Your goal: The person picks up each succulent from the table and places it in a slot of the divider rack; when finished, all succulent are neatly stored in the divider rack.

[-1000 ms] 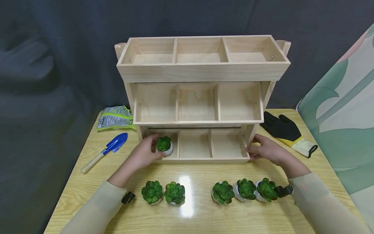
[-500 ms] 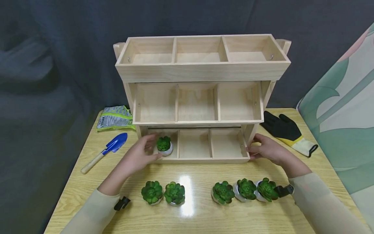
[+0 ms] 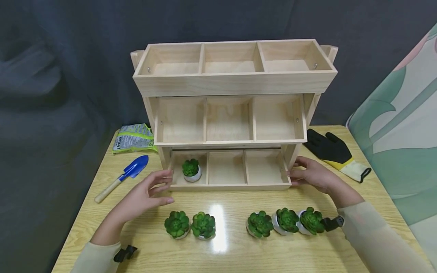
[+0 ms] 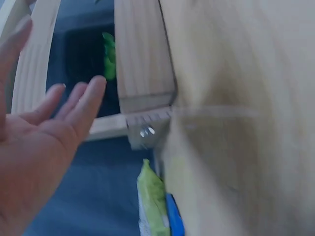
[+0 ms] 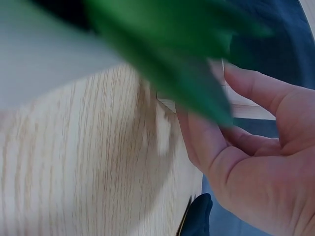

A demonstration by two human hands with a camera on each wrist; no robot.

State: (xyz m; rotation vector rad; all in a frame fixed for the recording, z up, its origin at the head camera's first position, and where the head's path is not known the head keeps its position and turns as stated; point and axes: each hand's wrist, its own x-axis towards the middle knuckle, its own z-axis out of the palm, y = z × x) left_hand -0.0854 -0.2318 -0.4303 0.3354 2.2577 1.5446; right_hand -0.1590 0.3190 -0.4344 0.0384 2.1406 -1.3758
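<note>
A three-tier wooden planter stand [image 3: 235,84] stands on the table. In the left compartment of its lowest tier sits a small potted succulent [image 3: 192,171], upright in a white pot. My left hand [image 3: 145,197] is off the pot, fingers spread and holding nothing, just left of the tier's front corner. In the left wrist view that hand [image 4: 49,132] is beside the stand's wooden end. My right hand [image 3: 312,175] grips the right end of the lowest tier between thumb and fingers. In the right wrist view blurred green leaves [image 5: 162,49] partly cover the fingertips.
Several potted succulents line the table front, among them a left one [image 3: 177,224] and a right one [image 3: 311,220]. At left lie a blue trowel [image 3: 135,166] and a green-edged bag [image 3: 134,138]. A black and yellow glove [image 3: 329,148] lies at right.
My left hand has let go of the potted succulent and moved left and toward the front, out of the lowest tier. The right hand has stayed in place.
</note>
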